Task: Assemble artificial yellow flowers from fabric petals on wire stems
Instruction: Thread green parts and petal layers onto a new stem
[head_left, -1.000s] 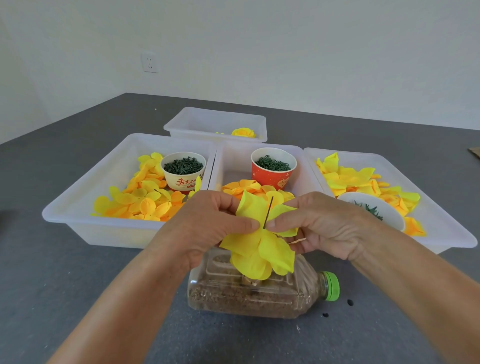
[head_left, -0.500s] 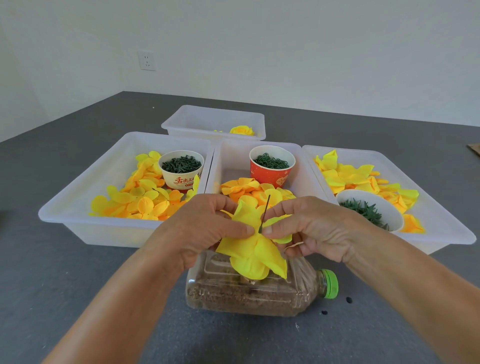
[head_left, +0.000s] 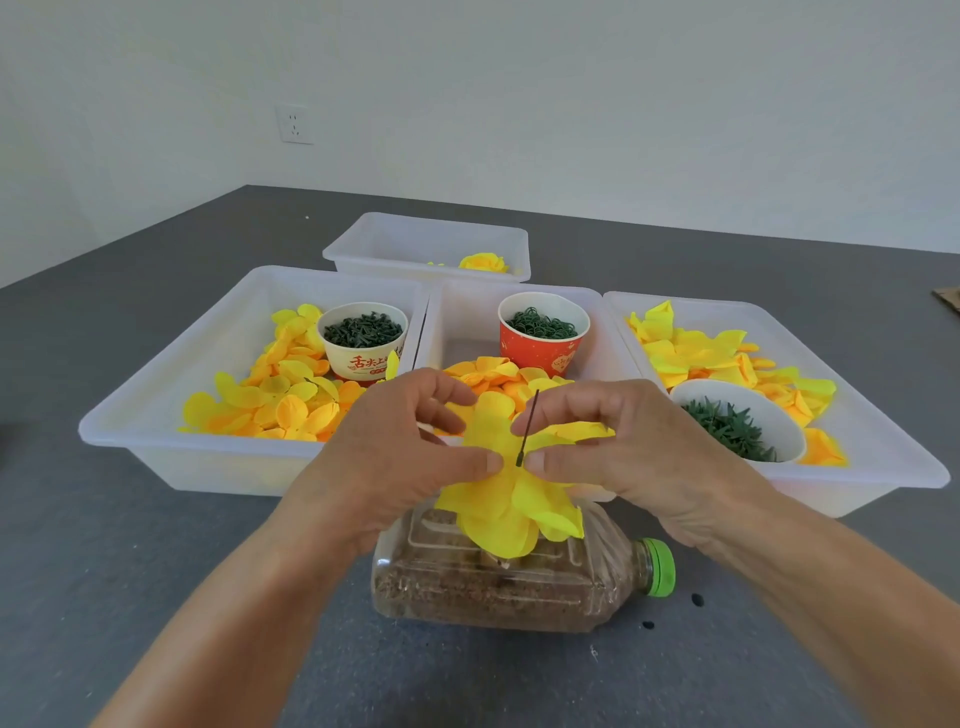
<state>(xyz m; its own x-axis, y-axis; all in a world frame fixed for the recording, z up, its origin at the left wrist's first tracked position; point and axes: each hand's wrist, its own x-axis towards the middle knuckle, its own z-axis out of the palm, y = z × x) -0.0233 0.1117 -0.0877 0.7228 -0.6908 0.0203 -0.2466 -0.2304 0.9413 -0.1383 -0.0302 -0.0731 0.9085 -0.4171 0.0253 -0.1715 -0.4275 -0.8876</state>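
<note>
A dark wire stem (head_left: 528, 426) stands upright out of a sand-filled plastic bottle (head_left: 509, 582) lying on its side. Yellow fabric petals (head_left: 511, 506) are threaded on the wire and spread over the bottle. My left hand (head_left: 395, 457) pinches the petals just left of the wire with thumb and fingers. My right hand (head_left: 613, 447) pinches them just right of the wire. Both thumbs nearly meet at the wire's base. The lower part of the wire is hidden under the petals.
Three white trays sit behind: the left tray (head_left: 156, 415) with yellow and orange petals and a cream cup (head_left: 363, 340) of green parts, the middle tray (head_left: 457, 317) with a red cup (head_left: 543, 332), the right tray (head_left: 883, 447) with petals and a white bowl (head_left: 737, 421). A far tray (head_left: 415, 239) holds a finished flower (head_left: 483, 262).
Both hands have pushed the petals lower on the wire, so more of the wire stands bare above them. The fingers of both hands have lifted and spread apart.
</note>
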